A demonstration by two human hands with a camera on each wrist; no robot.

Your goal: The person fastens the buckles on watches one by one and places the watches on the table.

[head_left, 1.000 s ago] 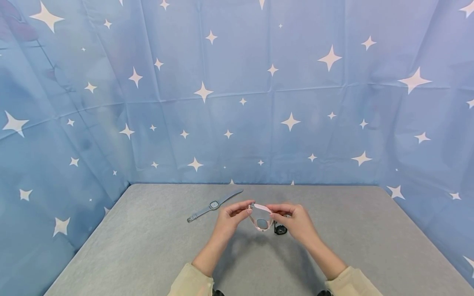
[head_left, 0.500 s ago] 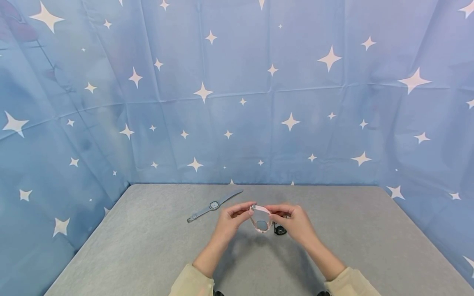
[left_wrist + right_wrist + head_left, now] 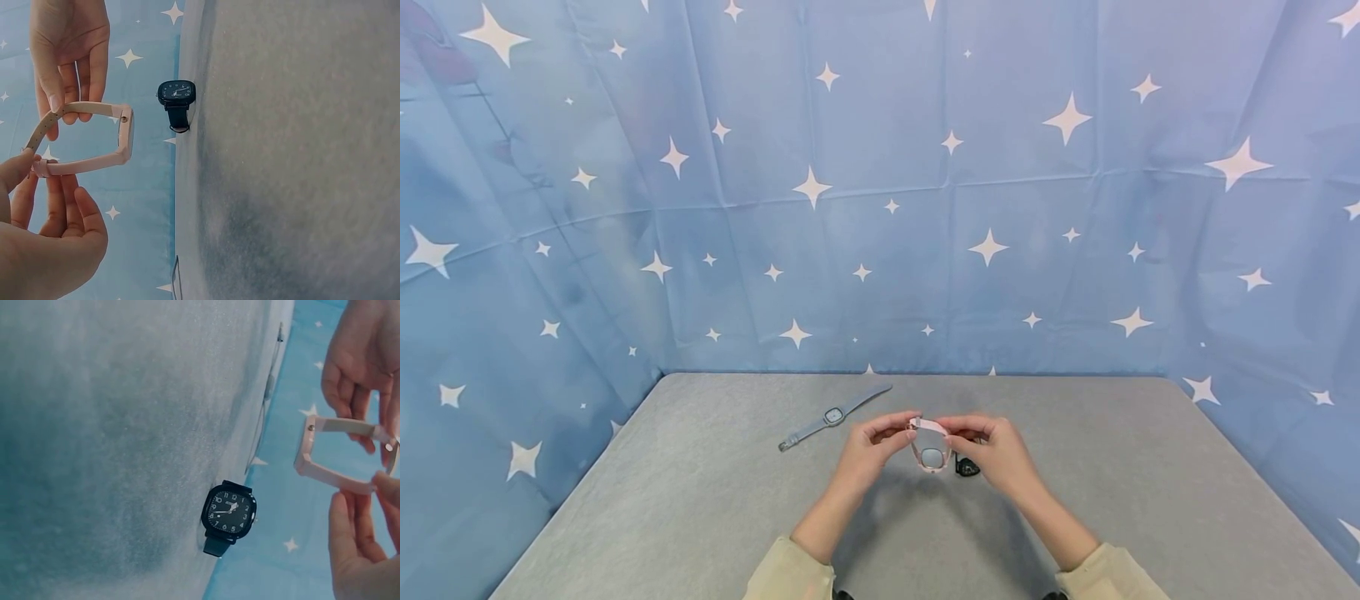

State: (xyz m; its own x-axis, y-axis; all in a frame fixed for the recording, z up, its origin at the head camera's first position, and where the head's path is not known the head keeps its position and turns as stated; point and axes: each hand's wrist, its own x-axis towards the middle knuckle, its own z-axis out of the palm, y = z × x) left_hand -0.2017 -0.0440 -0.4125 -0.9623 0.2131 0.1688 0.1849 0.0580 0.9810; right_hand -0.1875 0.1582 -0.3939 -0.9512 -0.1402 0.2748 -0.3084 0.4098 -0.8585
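Observation:
Both hands hold a pink wristwatch point(image 3: 932, 426) above the grey table, its strap bent round into a loop. My left hand point(image 3: 867, 448) pinches the strap at its buckle end, thumb against the band. On the other side, my right hand point(image 3: 998, 450) pinches the strap part with the holes between thumb and fingers. In the left wrist view the strap ends overlap near the left thumb, and the watch case point(image 3: 126, 134) is seen edge-on. A black wristwatch point(image 3: 229, 511) lies on the table just beyond the pink one, partly hidden by my right hand in the head view.
A light blue wristwatch point(image 3: 833, 416) lies stretched out on the grey table point(image 3: 715, 492), left of and beyond my hands. Behind the table hangs a blue cloth point(image 3: 910, 308) with white stars, which also runs along both sides.
The pink wristwatch has sunk slightly and tilted, its strap coming more level between the hands. My left hand has shifted a little to the right; the right hand has barely moved.

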